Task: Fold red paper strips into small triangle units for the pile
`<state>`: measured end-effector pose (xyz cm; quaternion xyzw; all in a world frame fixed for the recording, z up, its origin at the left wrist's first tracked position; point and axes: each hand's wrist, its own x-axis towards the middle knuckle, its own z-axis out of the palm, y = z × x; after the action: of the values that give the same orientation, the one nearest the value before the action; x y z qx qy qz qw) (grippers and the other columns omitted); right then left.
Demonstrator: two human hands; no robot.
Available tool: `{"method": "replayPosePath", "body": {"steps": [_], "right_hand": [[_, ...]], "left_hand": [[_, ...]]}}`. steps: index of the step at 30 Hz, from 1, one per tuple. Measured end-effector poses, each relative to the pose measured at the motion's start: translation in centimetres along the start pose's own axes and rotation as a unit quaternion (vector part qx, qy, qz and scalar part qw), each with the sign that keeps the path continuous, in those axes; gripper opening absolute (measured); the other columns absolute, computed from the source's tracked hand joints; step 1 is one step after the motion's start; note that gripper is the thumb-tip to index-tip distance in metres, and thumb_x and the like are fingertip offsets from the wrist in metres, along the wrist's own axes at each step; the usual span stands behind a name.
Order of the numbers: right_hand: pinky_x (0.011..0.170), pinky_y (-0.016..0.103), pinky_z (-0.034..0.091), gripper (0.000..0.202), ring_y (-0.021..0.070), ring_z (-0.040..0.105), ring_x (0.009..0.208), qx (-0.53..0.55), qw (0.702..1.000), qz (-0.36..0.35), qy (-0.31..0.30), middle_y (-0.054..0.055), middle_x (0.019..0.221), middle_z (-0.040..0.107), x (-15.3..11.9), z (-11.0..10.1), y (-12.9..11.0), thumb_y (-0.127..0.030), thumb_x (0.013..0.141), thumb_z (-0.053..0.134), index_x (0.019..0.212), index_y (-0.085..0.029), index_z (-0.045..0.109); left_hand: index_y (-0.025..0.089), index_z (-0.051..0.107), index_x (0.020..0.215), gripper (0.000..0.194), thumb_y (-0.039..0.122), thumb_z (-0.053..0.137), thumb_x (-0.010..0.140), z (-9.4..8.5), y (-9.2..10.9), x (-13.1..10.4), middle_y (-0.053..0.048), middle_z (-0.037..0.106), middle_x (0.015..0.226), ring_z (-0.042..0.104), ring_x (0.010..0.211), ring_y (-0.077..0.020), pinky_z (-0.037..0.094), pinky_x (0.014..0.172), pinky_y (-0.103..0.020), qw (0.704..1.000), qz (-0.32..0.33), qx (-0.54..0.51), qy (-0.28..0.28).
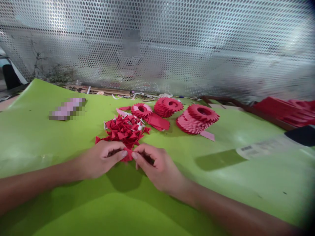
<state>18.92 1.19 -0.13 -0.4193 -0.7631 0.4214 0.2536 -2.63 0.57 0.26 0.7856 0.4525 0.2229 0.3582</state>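
A small red piece of paper (128, 155) is pinched between my two hands, low over the green tabletop. My left hand (102, 159) has its thumb and fingers closed on the paper's left side. From the right, my right hand (157, 165) pinches the other side, fingers curled. Just beyond my fingertips lies a heap of folded red paper triangles (124, 129), a few of them white or pink. Behind the heap is a stack of flat red paper slips (158, 122).
Ring-shaped paper stacks stand at the back: a small one (141, 110), a red one (168, 107), and a tall pink-and-red one (197, 119). A clear bottle-like object (264, 147) lies right. Red sheets (287, 109) sit far right. A perforated metal panel (157, 49) closes the back.
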Motion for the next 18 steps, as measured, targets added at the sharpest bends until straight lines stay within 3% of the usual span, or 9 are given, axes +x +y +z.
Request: {"method": "replayPosePath", "body": {"steps": [6,13,18], "right_hand": [[0.051,0.024,0.032,0.031,0.0117,0.051,0.058,-0.076,0.996,-0.012,-0.048,-0.001,0.067,0.062,-0.01,-0.08,0.09,-0.034,0.101,0.051,0.075,-0.019,0.058],[0.049,0.022,0.033,0.032,0.0096,0.048,0.055,-0.009,0.999,0.007,-0.038,-0.002,0.067,0.061,0.05,-0.22,0.04,-0.034,0.102,0.050,0.075,-0.019,0.059],[0.052,0.023,0.034,0.037,0.0100,0.050,0.057,-0.029,0.997,-0.007,-0.075,-0.002,0.067,0.059,0.06,-0.27,0.12,-0.041,0.104,0.047,0.077,-0.019,0.057]], "left_hand": [[0.018,0.057,0.080,0.030,0.030,0.041,0.102,0.34,0.00,-0.02,0.001,0.063,0.073,0.057,0.067,-0.0139,0.043,0.062,-0.023,1.000,0.005,0.015,-0.006],[0.018,0.056,0.080,0.033,0.037,0.040,0.102,0.43,-0.53,0.03,-0.001,0.063,0.076,0.057,0.070,-0.0163,0.039,0.062,-0.025,0.998,-0.015,0.033,-0.045],[0.019,0.047,0.074,0.033,0.039,0.043,0.099,0.47,-0.59,-0.04,0.001,0.054,0.069,0.048,0.064,-0.0155,0.031,0.057,-0.026,0.996,-0.007,0.071,-0.058]]}}
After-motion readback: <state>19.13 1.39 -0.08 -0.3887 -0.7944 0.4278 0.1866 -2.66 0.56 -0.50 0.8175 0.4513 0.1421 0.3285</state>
